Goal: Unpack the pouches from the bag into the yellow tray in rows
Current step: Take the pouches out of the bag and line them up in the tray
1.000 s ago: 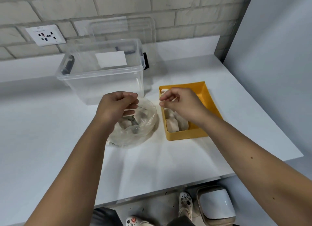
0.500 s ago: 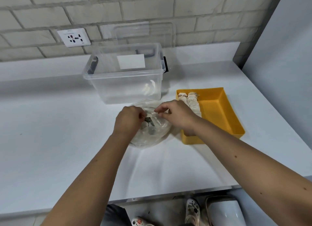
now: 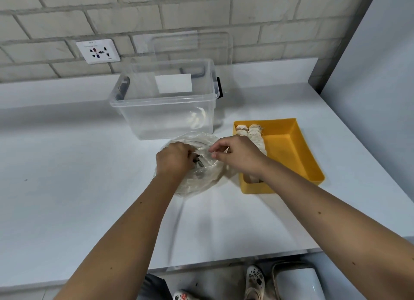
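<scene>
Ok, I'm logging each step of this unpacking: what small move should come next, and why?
Probably the left hand should grip one pouch inside the crumpled clear plastic bag and lift it out: its fingers are inside the opening, the right hand pinches the rim, and the yellow rectangular tray has bare floor right of its pale pouches.

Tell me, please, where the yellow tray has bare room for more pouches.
The yellow tray is bare from the pouches to its right wall. Its left side is crowded: two pouch rows, with the right hand over them beside the bag.
</scene>
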### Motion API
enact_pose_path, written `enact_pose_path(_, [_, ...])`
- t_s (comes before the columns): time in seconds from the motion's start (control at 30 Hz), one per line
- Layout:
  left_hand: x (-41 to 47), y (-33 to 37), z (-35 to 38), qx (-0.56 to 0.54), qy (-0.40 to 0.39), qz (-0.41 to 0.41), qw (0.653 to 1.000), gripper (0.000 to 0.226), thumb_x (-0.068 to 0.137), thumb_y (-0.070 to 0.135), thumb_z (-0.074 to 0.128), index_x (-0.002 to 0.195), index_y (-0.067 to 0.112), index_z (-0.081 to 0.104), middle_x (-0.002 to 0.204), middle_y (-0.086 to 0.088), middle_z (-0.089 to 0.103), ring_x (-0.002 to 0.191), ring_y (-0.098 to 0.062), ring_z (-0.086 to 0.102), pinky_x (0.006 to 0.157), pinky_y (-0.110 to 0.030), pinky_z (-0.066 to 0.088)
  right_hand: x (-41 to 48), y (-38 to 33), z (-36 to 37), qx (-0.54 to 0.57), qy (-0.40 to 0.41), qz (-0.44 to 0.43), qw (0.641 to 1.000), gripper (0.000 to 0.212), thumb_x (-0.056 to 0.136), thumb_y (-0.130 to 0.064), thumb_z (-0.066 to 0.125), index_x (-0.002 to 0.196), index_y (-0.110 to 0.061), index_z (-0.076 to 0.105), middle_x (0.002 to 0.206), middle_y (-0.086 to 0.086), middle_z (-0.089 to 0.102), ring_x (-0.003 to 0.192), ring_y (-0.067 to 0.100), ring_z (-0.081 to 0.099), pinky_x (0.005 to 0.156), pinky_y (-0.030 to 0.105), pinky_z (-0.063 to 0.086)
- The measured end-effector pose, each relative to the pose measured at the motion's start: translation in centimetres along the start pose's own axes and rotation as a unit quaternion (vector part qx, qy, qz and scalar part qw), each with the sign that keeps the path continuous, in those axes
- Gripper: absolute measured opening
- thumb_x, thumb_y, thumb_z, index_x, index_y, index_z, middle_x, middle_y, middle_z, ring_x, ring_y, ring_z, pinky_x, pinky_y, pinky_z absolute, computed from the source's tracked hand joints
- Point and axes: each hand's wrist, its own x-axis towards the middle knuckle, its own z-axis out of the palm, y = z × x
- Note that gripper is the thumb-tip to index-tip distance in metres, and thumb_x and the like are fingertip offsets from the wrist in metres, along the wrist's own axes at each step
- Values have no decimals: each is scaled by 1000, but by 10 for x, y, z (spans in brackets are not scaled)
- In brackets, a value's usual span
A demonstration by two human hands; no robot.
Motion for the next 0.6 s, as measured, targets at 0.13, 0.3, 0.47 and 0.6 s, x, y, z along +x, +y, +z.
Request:
enact_pose_path(0.13, [-15,-8,-25,-121,-33,-7,992,10,89,38,66,93,32,75,87,11,67,89,-16,62,71,-30,47,0,-1,-3,9,20,0,1000,15,88,-26,71,102,-25,75,97,-11,72,89,3,63,82,22,49])
enact_pose_path(0.3, [-38,-12,-57,-356,-41,-49,932,5,85,30,75,83,26,76,80,7,74,66,-5,66,74,-26,52,3,-9,0,18,31,-9,999,13,88,-25,70,100,-26,76,91,-10,72,85,4,63,79,23,51])
enact_pose_path(0.47, [-37,-17,-63,-478,-12,-94,873,12,88,26,73,86,15,76,87,-4,76,81,-16,71,89,-38,58,8,-20,5,17,47,-18,999,13,90,-22,67,100,-23,75,96,-12,71,77,-5,56,75,18,44])
enact_pose_path(0.6, [-36,-19,-64,-554,-23,-117,824,19,97,19,62,102,3,69,98,-14,74,82,-17,75,81,-32,61,9,-25,7,9,66,-9,998,16,93,-27,63,104,-23,75,101,-10,73,88,2,61,80,22,47])
